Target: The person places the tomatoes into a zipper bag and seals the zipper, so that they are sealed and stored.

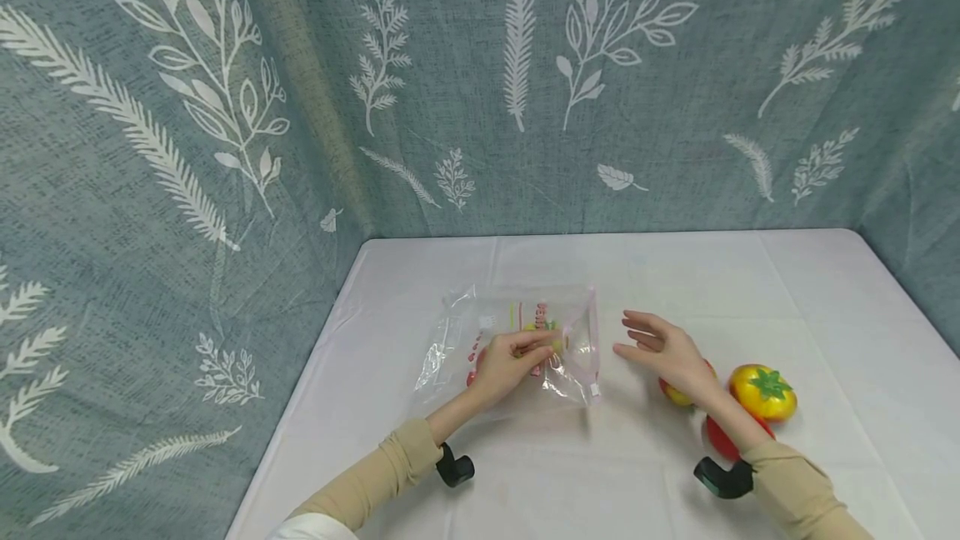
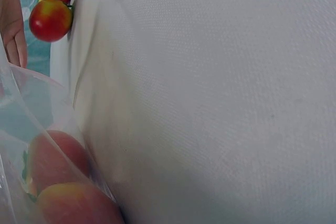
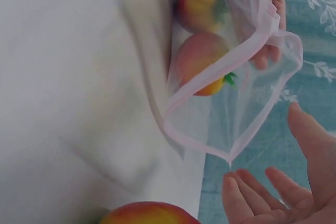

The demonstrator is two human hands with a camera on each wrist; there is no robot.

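One clear bag [image 1: 517,340], five tomatoes [image 1: 762,392] (two bagged).

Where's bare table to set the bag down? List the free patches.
Free: the far strip of the table behind the bag, and the near edge between the two forearms. Crowded: the right side, where tomatoes cluster by the right hand.

clear bag [image 1: 517,340], pink zip edge, red-green print under left fingers [image 1: 536,346] | tomatoes [image 1: 762,392] red-yellow, green tops, beside right fingers [image 1: 637,333] | table [image 1: 675,265] white | curtain [image 1: 225,107] grey-blue, white leaves | sleeves [image 1: 390,465] tan
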